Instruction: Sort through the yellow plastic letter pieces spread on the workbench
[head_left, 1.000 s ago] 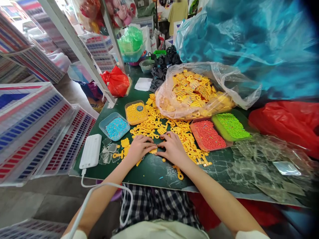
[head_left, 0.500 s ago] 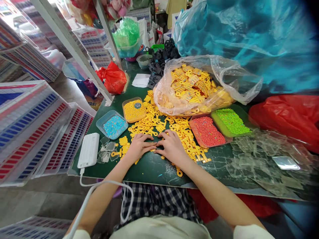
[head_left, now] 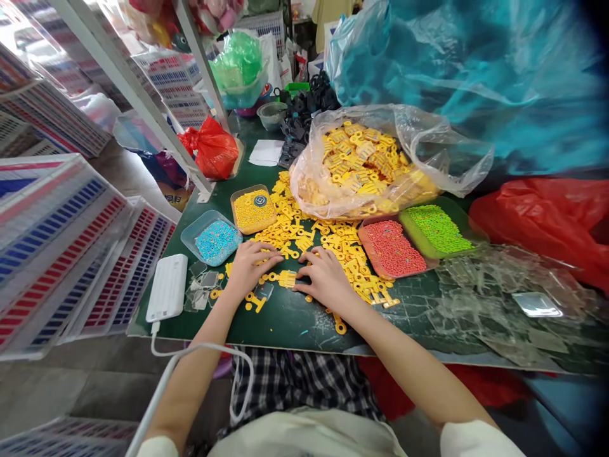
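My left hand (head_left: 250, 265) lies palm down on the green mat (head_left: 290, 320), fingers spread over loose yellow plastic pieces (head_left: 304, 238). My right hand (head_left: 324, 277) rests beside it, fingertips pressing one yellow comb-shaped piece (head_left: 287, 278) flat on the mat. A small clear lid (head_left: 266, 291) lies between the two hands. More yellow pieces fill a clear plastic bag (head_left: 375, 162) behind them.
Trays of blue beads (head_left: 212, 236), yellow beads (head_left: 253, 208), red beads (head_left: 392, 249) and green beads (head_left: 436, 228) ring the pile. A white power bank (head_left: 167, 296) with its cable lies left. Clear plastic pieces (head_left: 514, 298) cover the right. Stacked striped trays (head_left: 71, 254) stand left.
My left hand has drawn away to the left and up, uncovering the yellow comb-shaped piece and the clear lid. My right hand stays on that piece.
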Action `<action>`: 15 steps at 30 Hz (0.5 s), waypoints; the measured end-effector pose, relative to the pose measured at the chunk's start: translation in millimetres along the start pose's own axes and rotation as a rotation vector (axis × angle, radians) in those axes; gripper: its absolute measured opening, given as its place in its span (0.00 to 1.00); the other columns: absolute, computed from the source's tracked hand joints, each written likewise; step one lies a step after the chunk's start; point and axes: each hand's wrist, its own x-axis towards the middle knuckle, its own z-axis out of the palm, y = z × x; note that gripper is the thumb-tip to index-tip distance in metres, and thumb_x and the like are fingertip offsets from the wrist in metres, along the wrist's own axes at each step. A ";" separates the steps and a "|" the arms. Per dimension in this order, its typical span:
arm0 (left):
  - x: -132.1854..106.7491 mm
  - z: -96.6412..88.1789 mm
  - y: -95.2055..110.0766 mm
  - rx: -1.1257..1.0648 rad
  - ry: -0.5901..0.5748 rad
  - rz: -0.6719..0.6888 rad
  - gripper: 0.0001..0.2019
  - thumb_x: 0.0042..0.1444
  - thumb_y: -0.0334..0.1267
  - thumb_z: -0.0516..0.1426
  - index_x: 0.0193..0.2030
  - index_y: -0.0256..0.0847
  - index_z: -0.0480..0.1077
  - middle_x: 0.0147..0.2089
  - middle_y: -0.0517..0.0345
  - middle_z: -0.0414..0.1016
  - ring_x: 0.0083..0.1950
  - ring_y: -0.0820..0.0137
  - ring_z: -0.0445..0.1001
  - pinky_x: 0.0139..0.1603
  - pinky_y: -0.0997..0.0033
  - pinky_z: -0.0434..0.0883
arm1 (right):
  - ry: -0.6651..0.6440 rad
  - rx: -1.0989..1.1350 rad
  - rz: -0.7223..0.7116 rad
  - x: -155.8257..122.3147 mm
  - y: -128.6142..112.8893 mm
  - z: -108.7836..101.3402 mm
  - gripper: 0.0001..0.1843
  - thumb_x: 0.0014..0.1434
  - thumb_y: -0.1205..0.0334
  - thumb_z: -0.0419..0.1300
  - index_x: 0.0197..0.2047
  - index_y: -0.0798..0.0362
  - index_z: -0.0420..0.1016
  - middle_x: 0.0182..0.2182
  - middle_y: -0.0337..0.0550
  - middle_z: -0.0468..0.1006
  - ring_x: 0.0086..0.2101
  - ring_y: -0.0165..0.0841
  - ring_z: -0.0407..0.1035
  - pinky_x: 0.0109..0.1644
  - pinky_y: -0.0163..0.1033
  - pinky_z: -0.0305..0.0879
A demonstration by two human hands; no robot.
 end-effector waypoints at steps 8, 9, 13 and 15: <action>75.6 -34.8 -32.2 0.438 0.147 -0.284 0.16 0.65 0.47 0.53 0.44 0.41 0.79 0.49 0.49 0.79 0.49 0.53 0.71 0.49 0.56 0.62 | 0.062 0.049 0.101 -1.5 7.2 -36.5 0.09 0.62 0.56 0.62 0.40 0.50 0.80 0.41 0.43 0.79 0.44 0.37 0.69 0.48 0.42 0.60; 79.9 -32.1 -30.0 0.425 0.157 -0.264 0.17 0.65 0.48 0.52 0.46 0.40 0.78 0.49 0.48 0.79 0.49 0.53 0.72 0.49 0.56 0.63 | 0.100 0.062 0.125 -6.1 8.1 -45.8 0.09 0.63 0.56 0.61 0.41 0.51 0.80 0.41 0.43 0.79 0.45 0.37 0.70 0.48 0.42 0.60; 85.2 1.0 9.8 0.164 0.115 0.079 0.18 0.67 0.48 0.50 0.44 0.40 0.76 0.44 0.51 0.80 0.46 0.59 0.75 0.48 0.61 0.65 | 0.282 0.166 0.219 -41.3 18.5 -80.0 0.12 0.65 0.56 0.56 0.41 0.50 0.79 0.41 0.45 0.80 0.44 0.37 0.72 0.50 0.42 0.63; 87.9 25.9 44.2 0.080 0.015 0.271 0.17 0.67 0.48 0.50 0.42 0.41 0.76 0.42 0.53 0.80 0.44 0.62 0.75 0.47 0.63 0.65 | 0.399 0.190 0.302 -66.0 30.5 -93.3 0.14 0.65 0.55 0.54 0.39 0.50 0.80 0.40 0.46 0.81 0.43 0.38 0.73 0.51 0.43 0.65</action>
